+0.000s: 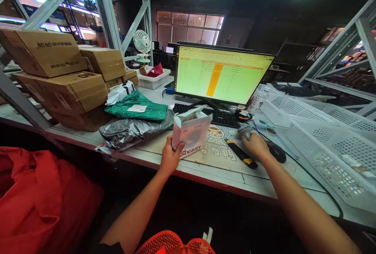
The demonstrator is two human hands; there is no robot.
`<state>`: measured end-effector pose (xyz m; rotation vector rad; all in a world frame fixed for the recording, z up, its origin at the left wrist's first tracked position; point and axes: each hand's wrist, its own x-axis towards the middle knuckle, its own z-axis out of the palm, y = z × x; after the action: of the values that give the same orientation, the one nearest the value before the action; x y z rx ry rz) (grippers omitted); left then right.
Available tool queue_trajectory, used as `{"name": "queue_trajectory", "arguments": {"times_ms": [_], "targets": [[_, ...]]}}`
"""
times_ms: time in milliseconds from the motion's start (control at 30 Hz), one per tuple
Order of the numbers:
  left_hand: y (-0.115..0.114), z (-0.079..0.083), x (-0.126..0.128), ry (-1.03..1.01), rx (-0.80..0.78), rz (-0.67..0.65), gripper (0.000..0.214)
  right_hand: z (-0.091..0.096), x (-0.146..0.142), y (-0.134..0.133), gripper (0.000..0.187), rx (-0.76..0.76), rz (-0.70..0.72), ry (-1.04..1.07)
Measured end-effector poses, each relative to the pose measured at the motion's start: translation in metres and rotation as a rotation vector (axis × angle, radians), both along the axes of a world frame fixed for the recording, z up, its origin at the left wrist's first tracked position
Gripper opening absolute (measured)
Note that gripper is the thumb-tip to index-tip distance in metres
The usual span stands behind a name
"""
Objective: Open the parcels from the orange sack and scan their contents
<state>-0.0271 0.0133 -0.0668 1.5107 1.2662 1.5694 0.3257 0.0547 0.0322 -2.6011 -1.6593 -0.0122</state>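
Note:
My left hand (172,155) is closed around the lower left side of a small white carton (192,134), thumb on the front. The carton is printed "&beauty", tilts slightly and has its top flaps raised. My right hand (256,145) is closed over a grey handheld device (246,131) that looks like a barcode scanner, low over the desk mat. A black rounded object (276,151) shows just right of that hand; whether it is part of the device I cannot tell. A black and yellow utility knife (241,154) lies on the mat between the carton and my right hand.
A monitor (221,74) and black keyboard (225,118) stand behind the carton. Left are a green parcel bag (138,105), a silver bag (129,130) and stacked cardboard boxes (63,91). White plastic baskets (331,160) and a black cable (313,179) lie right.

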Motion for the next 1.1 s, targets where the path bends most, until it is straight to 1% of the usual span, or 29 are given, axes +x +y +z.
{"name": "queue_trajectory", "arguments": {"times_ms": [67,133,200,267,300,367,400,467,567,667,767,833,933,967,1033,1067,1100], "targets": [[0.001,0.002,0.001,-0.009,-0.018,0.014,0.051,-0.013,0.003,-0.007,0.045,0.005,-0.054,-0.012],[0.002,0.002,0.001,-0.003,-0.026,0.010,0.049,-0.017,-0.002,-0.010,0.052,0.047,-0.079,-0.045],[0.002,0.002,0.002,0.013,-0.036,0.010,0.047,-0.016,-0.014,-0.005,0.056,0.140,-0.048,-0.078],[0.003,0.001,0.001,0.025,-0.052,0.010,0.047,-0.014,-0.029,0.009,0.056,0.186,0.038,-0.064],[0.004,0.001,0.001,0.027,-0.061,0.007,0.047,-0.014,-0.036,0.019,0.055,0.169,0.094,-0.034],[0.005,0.001,0.000,0.020,-0.070,0.000,0.047,-0.015,-0.050,0.041,0.055,0.068,0.195,0.042],[0.005,0.001,0.000,0.014,-0.071,0.000,0.047,-0.017,-0.055,0.052,0.057,0.020,0.228,0.072],[0.006,0.002,-0.001,0.002,-0.065,0.002,0.047,-0.020,-0.064,0.072,0.065,-0.031,0.265,0.111],[0.007,0.002,-0.002,-0.014,-0.068,-0.008,0.048,-0.022,-0.072,0.090,0.070,-0.042,0.257,0.145],[0.007,0.004,-0.001,-0.036,-0.078,-0.028,0.049,-0.019,-0.074,0.098,0.062,-0.038,0.232,0.186],[0.006,0.005,0.000,-0.049,-0.091,-0.030,0.050,-0.010,-0.072,0.101,0.056,0.006,0.219,0.244],[0.006,0.006,0.000,-0.051,-0.092,-0.031,0.051,0.002,-0.073,0.101,0.054,0.063,0.244,0.300],[0.007,0.004,-0.002,-0.058,-0.087,-0.047,0.054,0.023,-0.079,0.090,0.056,0.136,0.364,0.426],[0.008,0.003,-0.003,-0.065,-0.085,-0.058,0.056,0.030,-0.082,0.081,0.058,0.140,0.441,0.492],[0.009,0.002,-0.005,-0.086,-0.069,-0.076,0.063,0.042,-0.091,0.055,0.065,0.115,0.674,0.690],[0.009,0.001,-0.007,-0.103,-0.058,-0.081,0.068,0.047,-0.095,0.038,0.072,0.109,0.792,0.784],[0.009,0.001,-0.008,-0.119,-0.049,-0.093,0.073,0.051,-0.101,0.019,0.086,0.119,0.877,0.847]]}}
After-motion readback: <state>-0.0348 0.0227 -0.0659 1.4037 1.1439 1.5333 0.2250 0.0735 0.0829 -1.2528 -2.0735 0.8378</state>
